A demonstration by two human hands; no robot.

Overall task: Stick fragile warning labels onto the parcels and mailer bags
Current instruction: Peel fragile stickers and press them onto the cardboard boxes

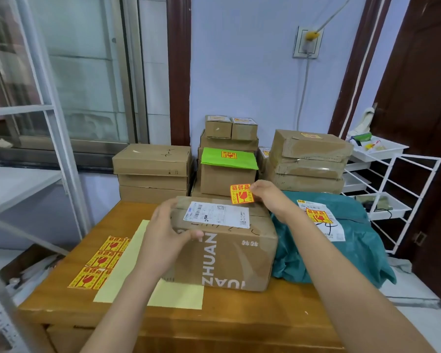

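A brown cardboard parcel [229, 258] printed "ZHUAN" sits in the middle of the wooden table [61, 299], a white shipping label on its top. My left hand [167, 233] grips its near left top edge, thumb on the front face. My right hand [265, 193] pinches an orange-yellow fragile label [241, 194] just above the parcel's far right corner. A teal mailer bag [354, 250] lies to the right, with a fragile label stuck on its white slip.
A sheet of fragile labels [99, 263] and pale yellow backing paper [178, 294] lie on the table's left. Stacks of cardboard boxes [153, 171] stand at the back, one topped by a green labelled mailer [228, 159]. A white wire rack [392, 197] stands right.
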